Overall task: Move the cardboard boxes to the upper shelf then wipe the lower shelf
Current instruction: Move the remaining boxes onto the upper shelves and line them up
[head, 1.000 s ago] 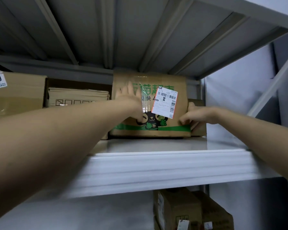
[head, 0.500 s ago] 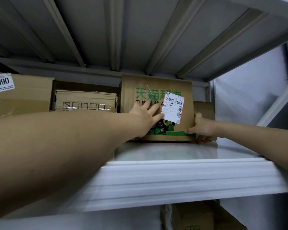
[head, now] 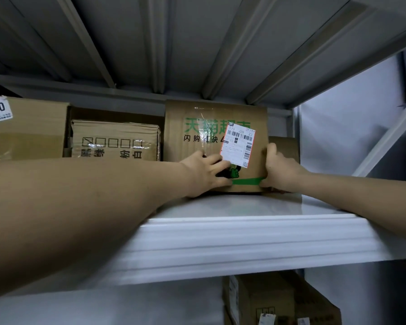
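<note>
A cardboard box (head: 197,127) with green print and a white barcode label (head: 238,146) stands on the upper shelf (head: 232,235), well back from its front lip. My left hand (head: 204,172) lies flat against the lower front face, fingers spread. My right hand (head: 279,170) grips the box's lower right front corner, thumb up along the edge. Several more cardboard boxes (head: 267,299) sit on the lower shelf below, partly hidden.
Left of the held box stand a smaller printed box (head: 115,141) and a large box (head: 28,130) with a numbered sticker. Another brown box (head: 286,144) sits behind my right hand. A ribbed metal shelf (head: 197,43) hangs close overhead, and a diagonal brace (head: 389,137) crosses at the right.
My left hand has slid from the upper part of the box's face down to its lower part. The right hand has shifted a little at the right corner. The box sits farther back.
</note>
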A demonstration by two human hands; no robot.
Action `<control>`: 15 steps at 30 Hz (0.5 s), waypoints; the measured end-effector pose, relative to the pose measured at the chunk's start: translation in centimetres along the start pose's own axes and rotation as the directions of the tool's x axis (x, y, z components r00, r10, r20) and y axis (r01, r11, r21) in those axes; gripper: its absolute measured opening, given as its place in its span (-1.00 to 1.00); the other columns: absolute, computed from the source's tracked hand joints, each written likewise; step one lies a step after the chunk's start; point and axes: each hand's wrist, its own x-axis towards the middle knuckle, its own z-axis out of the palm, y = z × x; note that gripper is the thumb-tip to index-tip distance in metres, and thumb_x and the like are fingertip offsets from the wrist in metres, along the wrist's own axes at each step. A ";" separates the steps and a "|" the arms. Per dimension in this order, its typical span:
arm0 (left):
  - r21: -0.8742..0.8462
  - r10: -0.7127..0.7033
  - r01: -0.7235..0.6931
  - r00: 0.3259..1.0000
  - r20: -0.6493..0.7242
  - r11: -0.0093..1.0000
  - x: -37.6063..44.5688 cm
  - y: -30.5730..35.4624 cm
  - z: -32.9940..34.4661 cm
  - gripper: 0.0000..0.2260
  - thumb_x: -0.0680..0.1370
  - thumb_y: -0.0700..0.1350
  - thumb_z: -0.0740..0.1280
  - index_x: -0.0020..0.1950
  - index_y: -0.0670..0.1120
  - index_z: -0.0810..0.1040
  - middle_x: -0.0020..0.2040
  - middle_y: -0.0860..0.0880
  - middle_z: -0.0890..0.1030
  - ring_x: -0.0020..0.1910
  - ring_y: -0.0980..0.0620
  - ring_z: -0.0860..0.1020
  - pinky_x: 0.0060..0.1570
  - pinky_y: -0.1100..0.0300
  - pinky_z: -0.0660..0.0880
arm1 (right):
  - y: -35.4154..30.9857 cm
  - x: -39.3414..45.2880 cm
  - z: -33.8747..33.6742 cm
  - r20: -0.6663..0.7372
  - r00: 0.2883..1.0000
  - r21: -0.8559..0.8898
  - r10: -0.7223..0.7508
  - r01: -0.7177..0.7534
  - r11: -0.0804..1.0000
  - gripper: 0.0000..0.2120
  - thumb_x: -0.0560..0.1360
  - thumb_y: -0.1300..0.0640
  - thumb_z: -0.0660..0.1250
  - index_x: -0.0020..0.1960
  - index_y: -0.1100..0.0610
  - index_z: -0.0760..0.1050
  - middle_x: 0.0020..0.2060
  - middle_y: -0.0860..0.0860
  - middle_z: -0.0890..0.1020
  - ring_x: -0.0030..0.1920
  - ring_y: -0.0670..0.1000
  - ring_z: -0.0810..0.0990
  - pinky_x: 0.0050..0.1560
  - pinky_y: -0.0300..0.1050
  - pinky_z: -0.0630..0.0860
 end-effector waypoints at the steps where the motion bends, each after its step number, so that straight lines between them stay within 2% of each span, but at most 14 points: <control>1: 0.019 0.042 -0.041 0.999 -0.011 0.999 0.1 0.1 0.0 -0.45 0.61 -0.12 0.14 0.53 0.16 -0.03 0.54 -0.12 -0.06 0.50 -0.12 0.03 0.28 -0.03 0.31 | 0.0 -0.2 0.0 0.005 1.000 -0.063 -0.002 0.002 0.998 -0.39 0.38 0.08 0.47 0.18 0.13 0.11 0.16 0.21 0.45 -0.10 0.21 0.49 -0.15 0.03 0.45; 4: 0.059 0.119 -0.118 0.993 -0.016 0.991 0.3 0.2 0.3 -0.50 0.63 -0.12 0.13 0.52 0.13 0.03 0.52 -0.09 0.02 0.47 -0.09 0.10 0.28 -0.05 0.33 | 0.0 -0.4 -0.1 0.087 0.996 -0.262 -0.016 0.038 0.964 -0.49 0.45 -0.05 0.41 0.15 0.13 0.17 0.11 0.16 0.47 -0.04 0.18 0.50 -0.14 -0.04 0.39; 6: 0.063 0.140 -0.139 0.990 -0.008 0.988 0.4 0.2 0.3 -0.50 0.63 -0.12 0.14 0.52 0.13 0.04 0.52 -0.06 0.04 0.46 -0.08 0.13 0.29 -0.05 0.33 | 0.1 -0.4 -0.3 0.119 0.993 -0.320 -0.017 0.055 0.946 -0.55 0.48 -0.08 0.36 0.12 0.12 0.19 0.10 0.14 0.48 -0.06 0.16 0.47 -0.13 -0.06 0.38; 12: 0.064 0.157 -0.156 0.987 -0.013 0.986 0.5 0.3 0.5 -0.52 0.64 -0.10 0.13 0.52 0.13 0.05 0.53 -0.03 0.03 0.47 -0.08 0.12 0.31 -0.04 0.30 | 0.4 0.0 0.1 0.139 0.990 -0.334 -0.035 0.080 0.939 -0.61 0.52 -0.04 0.31 0.04 0.10 0.12 0.08 0.14 0.48 -0.05 0.17 0.49 -0.13 -0.06 0.36; 15: 0.061 0.153 -0.153 0.988 0.003 0.986 0.5 0.2 0.1 -0.52 0.64 -0.10 0.14 0.51 0.13 0.08 0.52 -0.04 0.06 0.45 -0.09 0.16 0.30 -0.05 0.32 | 0.8 0.0 0.0 0.185 0.981 -0.264 -0.052 0.100 0.959 -0.61 0.51 -0.03 0.33 0.04 0.08 0.12 0.00 0.10 0.45 -0.18 0.10 0.47 -0.17 -0.07 0.38</control>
